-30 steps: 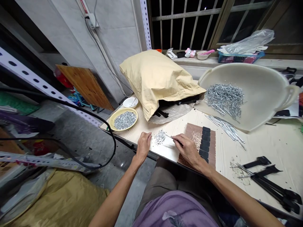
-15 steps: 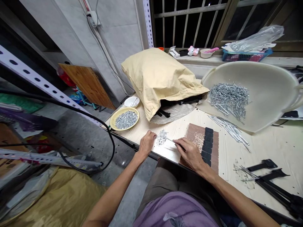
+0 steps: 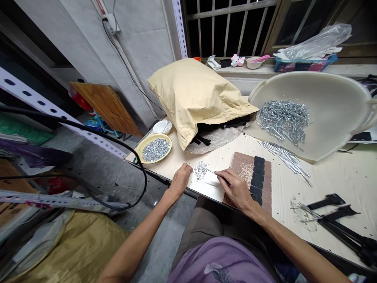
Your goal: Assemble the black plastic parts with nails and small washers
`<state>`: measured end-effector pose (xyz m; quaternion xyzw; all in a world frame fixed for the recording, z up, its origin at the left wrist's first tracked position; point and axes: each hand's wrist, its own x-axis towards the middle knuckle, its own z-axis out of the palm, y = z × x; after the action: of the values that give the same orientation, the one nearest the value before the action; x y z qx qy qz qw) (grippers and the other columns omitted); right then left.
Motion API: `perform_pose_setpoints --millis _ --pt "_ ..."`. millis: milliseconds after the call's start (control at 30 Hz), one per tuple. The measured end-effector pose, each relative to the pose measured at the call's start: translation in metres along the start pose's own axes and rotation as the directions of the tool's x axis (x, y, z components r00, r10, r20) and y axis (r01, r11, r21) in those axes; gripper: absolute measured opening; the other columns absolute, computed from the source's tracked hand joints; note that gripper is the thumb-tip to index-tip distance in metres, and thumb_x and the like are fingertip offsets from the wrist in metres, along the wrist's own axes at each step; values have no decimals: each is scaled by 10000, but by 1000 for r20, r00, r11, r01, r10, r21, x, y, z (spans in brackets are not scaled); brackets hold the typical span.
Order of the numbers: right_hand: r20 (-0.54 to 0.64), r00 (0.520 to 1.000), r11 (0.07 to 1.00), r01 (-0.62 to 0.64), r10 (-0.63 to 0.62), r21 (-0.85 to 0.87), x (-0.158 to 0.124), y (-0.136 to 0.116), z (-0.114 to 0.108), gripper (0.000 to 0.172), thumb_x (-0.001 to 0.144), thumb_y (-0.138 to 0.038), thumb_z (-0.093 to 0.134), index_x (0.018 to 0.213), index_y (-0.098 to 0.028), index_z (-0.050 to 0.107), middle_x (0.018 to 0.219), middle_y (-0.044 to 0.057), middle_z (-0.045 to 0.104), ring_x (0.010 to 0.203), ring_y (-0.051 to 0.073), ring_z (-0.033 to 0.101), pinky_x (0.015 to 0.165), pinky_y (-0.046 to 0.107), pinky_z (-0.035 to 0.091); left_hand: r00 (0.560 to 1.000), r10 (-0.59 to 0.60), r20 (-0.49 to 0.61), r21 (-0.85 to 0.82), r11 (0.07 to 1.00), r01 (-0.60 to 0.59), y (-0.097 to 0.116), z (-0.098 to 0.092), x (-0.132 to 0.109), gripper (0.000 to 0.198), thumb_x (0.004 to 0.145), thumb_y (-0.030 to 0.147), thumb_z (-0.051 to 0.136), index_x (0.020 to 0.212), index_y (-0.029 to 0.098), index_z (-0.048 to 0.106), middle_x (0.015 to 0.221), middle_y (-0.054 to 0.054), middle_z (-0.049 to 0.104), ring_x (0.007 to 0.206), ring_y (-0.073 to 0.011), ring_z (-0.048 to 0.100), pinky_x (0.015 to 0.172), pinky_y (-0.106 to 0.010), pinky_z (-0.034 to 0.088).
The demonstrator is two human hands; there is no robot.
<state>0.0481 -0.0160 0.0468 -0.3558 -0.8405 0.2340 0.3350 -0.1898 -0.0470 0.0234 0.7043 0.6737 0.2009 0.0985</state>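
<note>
Left hand [image 3: 180,180] nearer gritty nut pile [image 3: 200,170]

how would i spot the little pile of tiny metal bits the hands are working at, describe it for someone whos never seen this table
Start at the big tan sack on the pale table. Come toward the near edge, to the gap between the left hand and the right hand. The small loose pile lies bare on the tabletop there, unlike the bits in the yellow dish.
</note>
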Motion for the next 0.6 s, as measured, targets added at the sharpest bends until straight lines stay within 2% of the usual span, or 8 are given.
perform_pose_setpoints --millis 100,333,600 --pt "13 1000 1000 -5 5 -6 -2 1 1 242 921 -211 433 1085 -218 610 954 57 631 870 178 608 772 308 498 1000 4 7 47 999 -4 0 0 0 194 902 170 393 921 195 584 899 -53 534 811 -173 574 738 -282 457" --pt "17 1000 1000 -1 1 -4 -5 2 2 249 923 -211 426 1091 -221 609 942 57 632 855 176 612 751 306 505 999 37 -33 74 997 -34 -6 5 -4 251 928 240 386 1081 224 583 922 -48 537 796 -155 581 704 -252 455" --pt "27 1000 1000 17 -16 -22 -5 4 6 257 918 -205 426 1096 -221 611 948 61 636 859 178 614 758 311 507 1000 -19 -10 -41 999 18 0 -1 0 164 888 230 461 921 225 623 917 -36 581 815 -155 584 715 -255 452"
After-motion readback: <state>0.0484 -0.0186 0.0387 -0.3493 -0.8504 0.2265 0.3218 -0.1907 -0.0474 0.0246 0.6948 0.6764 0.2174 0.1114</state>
